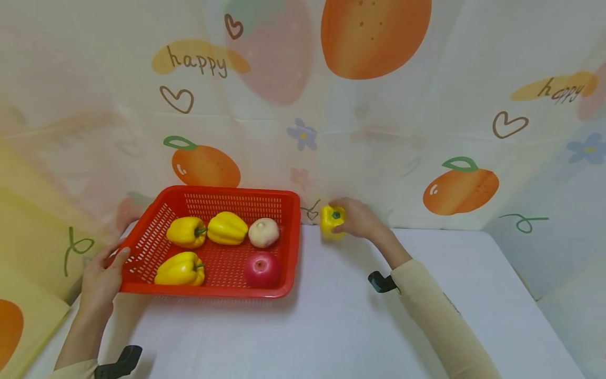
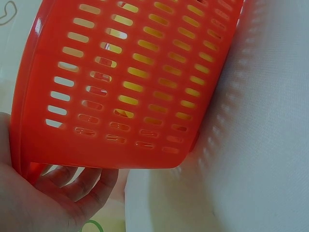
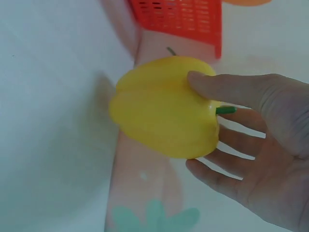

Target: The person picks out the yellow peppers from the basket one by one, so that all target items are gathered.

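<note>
In the head view, my left hand (image 1: 101, 276) grips the left rim of a red plastic basket (image 1: 222, 291), thumb on top and fingers below the rim in the left wrist view. My right hand (image 1: 359, 218) holds a yellow bell pepper (image 3: 164, 106) near the back of the table, right of the basket. Thumb on one side and fingers on the other, it grasps the stem end. Inside the basket lie three yellow bell peppers, one at the back left (image 1: 186, 232), one at the back middle (image 1: 227, 228) and one at the front left (image 1: 179, 269).
Also in the basket are a whitish garlic bulb (image 1: 263, 233) at the back right and a dark pink round fruit (image 1: 262, 269) at the front right. A white table (image 1: 341, 326) carries the basket. Behind it hangs a fruit-printed cloth (image 1: 369, 131).
</note>
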{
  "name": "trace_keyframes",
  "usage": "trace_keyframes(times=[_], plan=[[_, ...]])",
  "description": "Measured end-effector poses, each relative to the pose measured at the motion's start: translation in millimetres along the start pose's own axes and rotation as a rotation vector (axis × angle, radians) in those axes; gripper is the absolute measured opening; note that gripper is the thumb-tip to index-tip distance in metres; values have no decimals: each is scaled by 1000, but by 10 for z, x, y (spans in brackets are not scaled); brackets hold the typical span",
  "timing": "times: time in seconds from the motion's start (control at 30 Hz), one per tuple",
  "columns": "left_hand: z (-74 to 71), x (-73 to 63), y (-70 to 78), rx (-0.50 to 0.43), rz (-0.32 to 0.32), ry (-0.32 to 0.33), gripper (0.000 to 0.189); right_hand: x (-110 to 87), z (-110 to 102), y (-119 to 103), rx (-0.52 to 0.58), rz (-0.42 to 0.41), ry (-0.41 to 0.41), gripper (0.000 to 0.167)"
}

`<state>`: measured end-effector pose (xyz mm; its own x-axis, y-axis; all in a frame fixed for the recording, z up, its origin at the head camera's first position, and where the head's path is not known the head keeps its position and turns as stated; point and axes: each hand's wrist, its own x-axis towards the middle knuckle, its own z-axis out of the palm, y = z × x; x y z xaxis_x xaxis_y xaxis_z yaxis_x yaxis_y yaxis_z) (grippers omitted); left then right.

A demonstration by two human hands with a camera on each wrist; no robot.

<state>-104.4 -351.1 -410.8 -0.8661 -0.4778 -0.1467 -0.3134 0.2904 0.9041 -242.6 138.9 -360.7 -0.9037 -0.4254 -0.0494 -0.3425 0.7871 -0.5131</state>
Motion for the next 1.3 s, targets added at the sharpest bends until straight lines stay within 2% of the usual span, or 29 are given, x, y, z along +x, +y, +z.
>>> trace_keyframes(times=[0.2, 0.37, 0.6, 0.77, 1.0, 1.3], plan=[[-6, 2, -1, -3, -9, -19, 62, 55, 68, 55, 11, 18, -41, 63], [-4, 0, 12, 5, -18, -8, 61, 77, 94, 77, 2, 14, -54, 68], [-5, -8, 40, 20, -49, -2, 62, 72, 69, 73, -3, -2, -72, 68], [-1, -9, 31, 21, -36, 0, 62, 48, 22, 46, -14, 15, -85, 67], [-3, 0, 16, 27, -15, 12, 61, 12, -109, -38, -31, 22, -68, 65], [7, -10, 22, 17, -21, 4, 61, 19, -257, -280, -37, -48, -43, 59]])
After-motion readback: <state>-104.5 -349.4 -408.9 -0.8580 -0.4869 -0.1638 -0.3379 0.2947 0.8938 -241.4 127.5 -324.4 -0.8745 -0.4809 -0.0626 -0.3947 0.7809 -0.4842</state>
